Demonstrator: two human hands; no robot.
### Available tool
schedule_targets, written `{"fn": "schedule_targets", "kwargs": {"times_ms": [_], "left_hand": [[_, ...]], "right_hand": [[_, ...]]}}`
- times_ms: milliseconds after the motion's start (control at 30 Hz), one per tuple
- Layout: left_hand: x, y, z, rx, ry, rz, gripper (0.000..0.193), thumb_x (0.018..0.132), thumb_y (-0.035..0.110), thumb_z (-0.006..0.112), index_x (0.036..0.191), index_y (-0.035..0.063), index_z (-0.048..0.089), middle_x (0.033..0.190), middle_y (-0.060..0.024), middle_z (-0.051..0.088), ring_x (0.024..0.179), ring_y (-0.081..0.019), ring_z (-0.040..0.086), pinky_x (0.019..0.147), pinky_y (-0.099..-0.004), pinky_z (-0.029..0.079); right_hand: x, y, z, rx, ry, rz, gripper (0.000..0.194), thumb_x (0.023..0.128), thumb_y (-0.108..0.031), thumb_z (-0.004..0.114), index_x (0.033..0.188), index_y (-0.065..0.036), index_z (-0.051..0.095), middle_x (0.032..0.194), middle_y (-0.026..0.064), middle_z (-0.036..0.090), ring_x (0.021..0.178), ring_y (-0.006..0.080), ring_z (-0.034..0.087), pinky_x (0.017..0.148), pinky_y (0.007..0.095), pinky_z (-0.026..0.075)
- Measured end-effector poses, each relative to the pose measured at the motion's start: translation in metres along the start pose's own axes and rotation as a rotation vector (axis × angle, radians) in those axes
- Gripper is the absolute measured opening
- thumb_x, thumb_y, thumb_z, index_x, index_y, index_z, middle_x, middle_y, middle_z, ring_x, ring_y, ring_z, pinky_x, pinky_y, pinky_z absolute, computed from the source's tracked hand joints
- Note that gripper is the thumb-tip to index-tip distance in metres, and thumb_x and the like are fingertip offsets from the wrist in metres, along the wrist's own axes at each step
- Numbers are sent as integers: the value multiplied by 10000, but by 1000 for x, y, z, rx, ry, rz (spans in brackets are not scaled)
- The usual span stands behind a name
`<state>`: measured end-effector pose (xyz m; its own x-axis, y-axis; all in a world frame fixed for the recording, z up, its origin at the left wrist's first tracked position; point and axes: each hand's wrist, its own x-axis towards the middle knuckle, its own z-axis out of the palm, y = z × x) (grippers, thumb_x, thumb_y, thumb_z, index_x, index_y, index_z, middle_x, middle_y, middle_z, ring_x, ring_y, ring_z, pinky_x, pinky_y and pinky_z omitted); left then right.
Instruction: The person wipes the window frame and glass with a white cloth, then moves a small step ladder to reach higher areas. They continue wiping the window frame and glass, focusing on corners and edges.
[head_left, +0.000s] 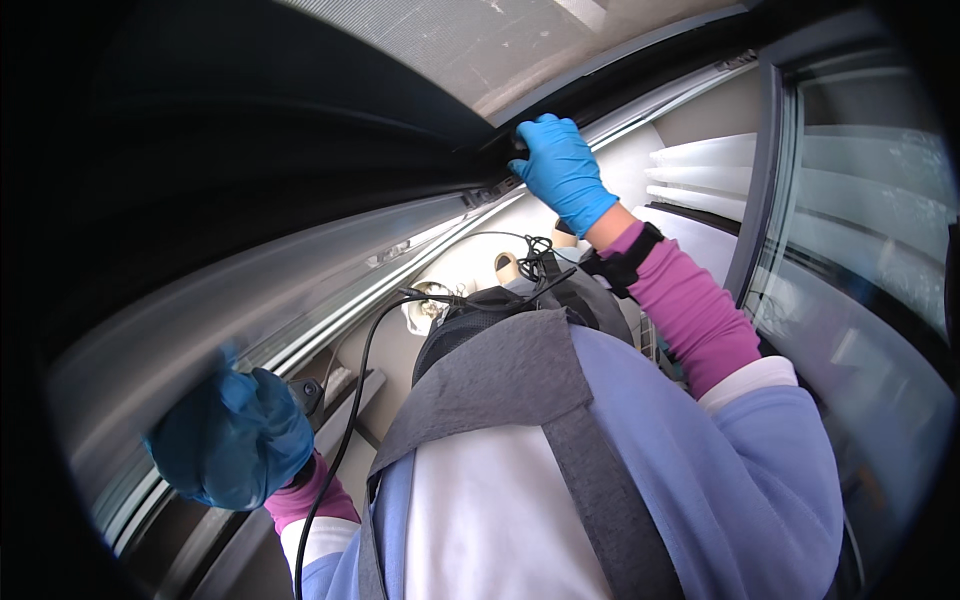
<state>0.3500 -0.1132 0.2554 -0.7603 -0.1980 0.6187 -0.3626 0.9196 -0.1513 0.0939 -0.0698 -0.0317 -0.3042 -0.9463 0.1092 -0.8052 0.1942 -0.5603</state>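
Observation:
My right hand (559, 169), in a blue disposable glove, has its fingers curled over the dark edge of a window frame (499, 154). At the lower left, a crumpled blue cloth (232, 442) covers my left hand, so its fingers are hidden. The cloth lies against or very close to a long pane with a pale, reflective surface (187, 337); whether it touches cannot be told. Pale metal window tracks (420, 266) run diagonally between my two hands.
A glass window panel (877, 187) in a grey frame (757, 180) stands at right, with white slats (705, 176) beside it. A black cable (360, 375) hangs across my front. Slippers (507, 266) show on the light floor below. A dark panel (262, 135) fills the upper left.

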Motion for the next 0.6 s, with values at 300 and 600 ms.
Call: {"fn": "schedule_targets", "kwargs": {"times_ms": [300,600], "left_hand": [[26,9,5,-78,39,61,161,730,-67,705,870,-13,645,852,-120,602,752,-202,588,679,-282,506],[15,5,9,-106,24,28,193,704,-53,731,845,42,638,848,-95,620,798,-212,617,743,-319,514]], "right_hand": [[9,7,15,8,144,16,140,716,-85,641,831,-61,565,808,167,551,763,350,564,694,420,486],[7,52,-29,273,195,89,189,779,-143,638,960,-94,657,886,133,651,789,265,614,750,339,508]]}}
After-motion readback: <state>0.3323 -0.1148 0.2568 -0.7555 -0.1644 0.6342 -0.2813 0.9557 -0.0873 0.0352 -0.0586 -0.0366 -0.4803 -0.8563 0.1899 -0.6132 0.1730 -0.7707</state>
